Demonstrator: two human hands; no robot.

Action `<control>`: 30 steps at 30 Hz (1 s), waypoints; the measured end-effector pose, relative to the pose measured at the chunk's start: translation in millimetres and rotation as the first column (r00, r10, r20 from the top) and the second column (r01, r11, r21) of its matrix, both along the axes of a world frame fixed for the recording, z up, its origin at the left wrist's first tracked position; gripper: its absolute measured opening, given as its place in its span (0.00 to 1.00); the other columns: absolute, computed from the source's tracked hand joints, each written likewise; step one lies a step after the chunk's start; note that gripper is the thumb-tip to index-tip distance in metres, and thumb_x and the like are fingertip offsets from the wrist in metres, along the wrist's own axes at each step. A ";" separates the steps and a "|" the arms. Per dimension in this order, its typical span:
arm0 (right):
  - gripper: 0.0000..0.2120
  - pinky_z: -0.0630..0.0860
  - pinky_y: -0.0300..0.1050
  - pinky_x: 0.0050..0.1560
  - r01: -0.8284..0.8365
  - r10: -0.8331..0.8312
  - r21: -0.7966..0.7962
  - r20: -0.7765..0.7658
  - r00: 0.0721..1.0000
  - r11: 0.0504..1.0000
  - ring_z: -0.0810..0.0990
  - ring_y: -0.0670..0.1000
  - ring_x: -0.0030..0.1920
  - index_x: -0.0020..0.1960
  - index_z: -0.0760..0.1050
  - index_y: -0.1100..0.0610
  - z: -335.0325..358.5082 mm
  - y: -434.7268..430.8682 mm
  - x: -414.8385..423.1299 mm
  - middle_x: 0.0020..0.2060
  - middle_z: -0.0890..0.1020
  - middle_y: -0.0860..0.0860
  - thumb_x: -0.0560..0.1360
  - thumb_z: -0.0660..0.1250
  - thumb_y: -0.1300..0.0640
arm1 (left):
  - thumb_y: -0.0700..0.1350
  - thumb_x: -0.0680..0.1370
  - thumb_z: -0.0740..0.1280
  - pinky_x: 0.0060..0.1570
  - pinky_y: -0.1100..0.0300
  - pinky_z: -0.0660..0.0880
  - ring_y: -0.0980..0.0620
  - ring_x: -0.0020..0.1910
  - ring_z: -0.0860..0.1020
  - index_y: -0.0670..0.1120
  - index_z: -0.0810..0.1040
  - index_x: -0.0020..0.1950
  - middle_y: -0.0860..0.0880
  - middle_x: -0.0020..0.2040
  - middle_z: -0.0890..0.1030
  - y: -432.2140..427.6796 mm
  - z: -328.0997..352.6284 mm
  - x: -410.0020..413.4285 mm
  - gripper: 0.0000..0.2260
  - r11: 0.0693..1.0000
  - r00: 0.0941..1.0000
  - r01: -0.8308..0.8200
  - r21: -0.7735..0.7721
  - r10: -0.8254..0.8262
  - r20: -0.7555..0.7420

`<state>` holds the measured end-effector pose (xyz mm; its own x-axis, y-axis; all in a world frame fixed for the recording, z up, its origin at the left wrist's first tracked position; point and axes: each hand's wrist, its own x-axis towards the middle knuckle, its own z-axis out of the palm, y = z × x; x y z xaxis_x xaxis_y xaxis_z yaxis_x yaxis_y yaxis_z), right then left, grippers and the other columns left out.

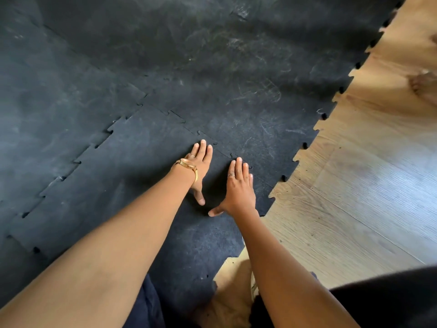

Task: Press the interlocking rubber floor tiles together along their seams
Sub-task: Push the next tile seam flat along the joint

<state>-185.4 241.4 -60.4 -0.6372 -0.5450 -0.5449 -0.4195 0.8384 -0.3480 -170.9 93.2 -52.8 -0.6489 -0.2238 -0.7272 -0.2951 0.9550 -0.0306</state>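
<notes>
Left hand (199, 166), right hand (238, 188) flat, fingers spread, gripping nothing, pressing near tile (146, 185); far seam (208, 140) mostly closed, left seam (78, 162) still gapped.

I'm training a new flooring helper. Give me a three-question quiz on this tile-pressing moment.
1. True or false: both hands lie flat, palms down, on the near rubber tile.
2. Which wrist wears the gold watch? A) left B) right
3. Fill in: right of the tiles' toothed edge lies bare ____ flooring.

Key: 1 true: left hand, right hand. 2 A. 3 wood-look.
</notes>
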 end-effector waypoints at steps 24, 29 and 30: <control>0.59 0.42 0.61 0.74 0.240 -0.248 0.100 0.083 0.965 0.966 0.35 0.64 0.76 0.77 0.35 0.60 7.4 20.1 25.5 0.76 0.34 0.60 0.66 0.76 0.48 | 0.63 0.71 0.69 0.68 0.41 0.61 0.45 0.78 0.48 0.56 0.46 0.79 0.49 0.80 0.43 2.1 -16.5 32.1 0.45 0.993 0.951 0.075 0.087 -0.045 -0.307; 0.30 0.44 0.55 0.76 0.032 -0.081 -0.262 -0.179 0.981 0.965 0.41 0.59 0.78 0.78 0.46 0.60 -3.0 -54.8 0.5 0.78 0.44 0.57 0.82 0.54 0.53 | 0.54 0.83 0.54 0.74 0.46 0.49 0.44 0.78 0.51 0.41 0.54 0.78 0.42 0.79 0.52 -55.2 -25.5 47.1 0.28 0.863 0.673 -0.504 0.029 0.413 -0.614; 0.30 0.43 0.54 0.77 -0.045 -0.009 -0.264 -0.199 0.980 0.963 0.40 0.57 0.78 0.78 0.43 0.61 -10.3 -68.2 -3.7 0.78 0.43 0.56 0.83 0.50 0.50 | 0.54 0.83 0.52 0.75 0.47 0.46 0.43 0.78 0.48 0.39 0.51 0.78 0.41 0.79 0.49 -67.0 -30.3 49.2 0.29 0.824 0.657 -0.567 0.000 0.452 -0.604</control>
<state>-189.1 173.2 -70.7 -0.7059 -0.6651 -0.2434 -0.5162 0.7185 -0.4662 -121.7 26.2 -83.1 -0.6612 -0.7263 -0.1880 -0.7502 0.6432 0.1533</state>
